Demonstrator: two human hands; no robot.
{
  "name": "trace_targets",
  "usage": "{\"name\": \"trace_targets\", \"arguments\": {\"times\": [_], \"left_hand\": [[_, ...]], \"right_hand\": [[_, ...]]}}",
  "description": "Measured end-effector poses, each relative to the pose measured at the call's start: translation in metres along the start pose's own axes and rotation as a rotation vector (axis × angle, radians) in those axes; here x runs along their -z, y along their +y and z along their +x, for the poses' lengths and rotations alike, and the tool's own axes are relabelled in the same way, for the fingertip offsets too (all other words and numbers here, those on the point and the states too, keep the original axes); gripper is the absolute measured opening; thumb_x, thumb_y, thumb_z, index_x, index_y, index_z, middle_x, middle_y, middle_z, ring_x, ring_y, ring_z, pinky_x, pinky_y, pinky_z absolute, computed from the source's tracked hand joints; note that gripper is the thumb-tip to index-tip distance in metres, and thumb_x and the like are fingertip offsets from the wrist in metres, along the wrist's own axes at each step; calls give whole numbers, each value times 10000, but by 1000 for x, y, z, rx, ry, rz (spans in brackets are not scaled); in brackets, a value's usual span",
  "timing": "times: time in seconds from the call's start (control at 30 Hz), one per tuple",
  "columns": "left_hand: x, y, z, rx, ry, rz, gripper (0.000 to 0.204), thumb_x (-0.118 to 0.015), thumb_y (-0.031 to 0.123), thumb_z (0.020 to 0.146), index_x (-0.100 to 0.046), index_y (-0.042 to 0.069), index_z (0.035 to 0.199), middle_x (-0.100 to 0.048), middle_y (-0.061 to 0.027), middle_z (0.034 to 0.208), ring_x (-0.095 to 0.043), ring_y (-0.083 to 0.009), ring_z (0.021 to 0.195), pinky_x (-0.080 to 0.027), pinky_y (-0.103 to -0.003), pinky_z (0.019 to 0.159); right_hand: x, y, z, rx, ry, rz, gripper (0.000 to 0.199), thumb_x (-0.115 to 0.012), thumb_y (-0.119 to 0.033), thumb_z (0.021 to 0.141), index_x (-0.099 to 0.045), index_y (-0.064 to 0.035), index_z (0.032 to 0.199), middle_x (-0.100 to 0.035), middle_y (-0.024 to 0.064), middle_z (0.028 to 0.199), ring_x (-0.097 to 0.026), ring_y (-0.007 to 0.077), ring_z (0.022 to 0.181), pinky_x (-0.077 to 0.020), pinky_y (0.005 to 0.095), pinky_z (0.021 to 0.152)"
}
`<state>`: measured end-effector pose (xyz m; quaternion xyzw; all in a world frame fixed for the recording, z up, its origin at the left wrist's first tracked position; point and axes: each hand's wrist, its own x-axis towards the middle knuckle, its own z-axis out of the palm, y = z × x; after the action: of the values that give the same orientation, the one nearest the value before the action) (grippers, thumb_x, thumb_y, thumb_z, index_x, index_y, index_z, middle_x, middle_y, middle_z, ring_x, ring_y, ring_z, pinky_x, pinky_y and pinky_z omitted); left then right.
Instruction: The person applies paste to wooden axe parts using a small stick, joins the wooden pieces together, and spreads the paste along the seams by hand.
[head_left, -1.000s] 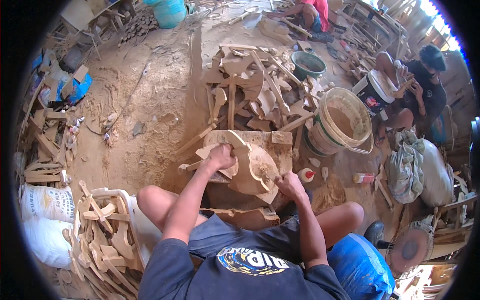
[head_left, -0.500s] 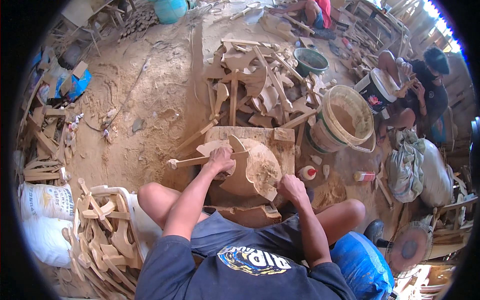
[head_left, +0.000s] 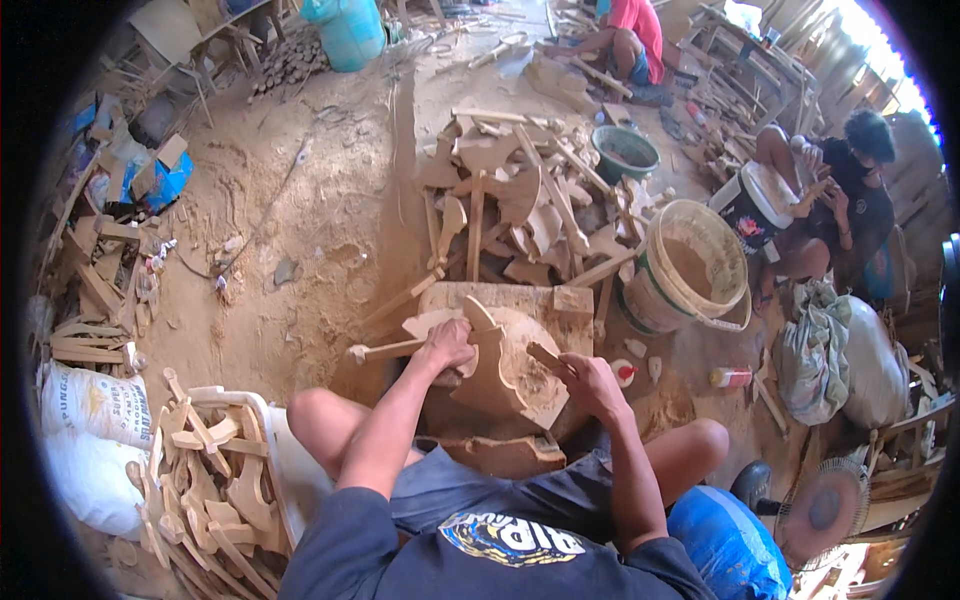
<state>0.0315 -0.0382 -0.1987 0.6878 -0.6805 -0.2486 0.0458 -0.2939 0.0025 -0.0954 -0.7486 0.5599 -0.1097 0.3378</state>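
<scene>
My left hand (head_left: 448, 345) is closed on a carved wooden piece with a long narrow neck (head_left: 390, 350). Its upright curved fin (head_left: 480, 314) rises beside my fingers. The piece rests against a flat pale board with a scalloped edge (head_left: 500, 383) on the low wooden block (head_left: 445, 297) in front of me. In my right hand (head_left: 594, 385) is a short brown wooden strip (head_left: 550, 361), gripped by one end and pointing left over the block. Sawdust (head_left: 537, 384) lies beneath the strip.
Beyond the block lies a heap of cut wood (head_left: 510, 200). A dusty bucket (head_left: 648, 275) and a glue bottle with a red tip (head_left: 624, 372) stand to the right. A crate of wooden parts (head_left: 215, 393) sits at my left. Another person (head_left: 865, 200) works at far right.
My right hand has lifted from the lower edge of the board, and the strip now shows above it. My left hand still grips the carved piece. The whole view has shifted slightly.
</scene>
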Motion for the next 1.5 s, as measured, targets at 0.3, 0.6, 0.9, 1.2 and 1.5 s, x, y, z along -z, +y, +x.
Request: {"name": "trace_targets", "arguments": {"times": [0.3,0.6,0.9,1.2,1.5], "left_hand": [[103,53,-33,-539,210,-398,206,-699,55,762,-746,-28,945,-726,-291,899,-729,-478,905,-578,-502,752],[133,70,-65,-867,253,-579,242,-823,84,682,-758,33,909,-721,-202,819,-717,-429,749,-559,-450,659],[119,68,-45,-933,307,-580,214,-844,165,689,-713,90,841,-672,-116,750,-621,-357,629,-529,-379,618],[123,76,-46,-991,276,-844,250,-852,232,761,-679,60,817,-702,-58,766,-647,-212,616,-532,-356,607],[115,73,-41,-936,236,-741,224,-864,200,749,-707,68,840,-680,-48,747,-634,-217,625,-523,-336,623]], "right_hand": [[139,-97,-13,763,329,15,587,-804,69,872,-773,-221,1382,-724,82,1181,-689,269,977,-573,410,841],[111,-96,-2,885,584,91,547,-865,29,759,-830,-245,1231,-749,46,1081,-671,246,876,-498,382,826],[99,-97,-2,900,594,-84,655,-833,35,690,-799,-284,1262,-725,6,1130,-668,218,912,-470,396,854],[107,-84,3,821,792,-99,570,-776,66,688,-822,-233,1171,-734,23,1086,-639,225,873,-453,387,816],[104,-89,-2,816,714,-5,521,-758,96,735,-825,-191,1164,-745,71,1074,-634,242,861,-471,366,787]]}}
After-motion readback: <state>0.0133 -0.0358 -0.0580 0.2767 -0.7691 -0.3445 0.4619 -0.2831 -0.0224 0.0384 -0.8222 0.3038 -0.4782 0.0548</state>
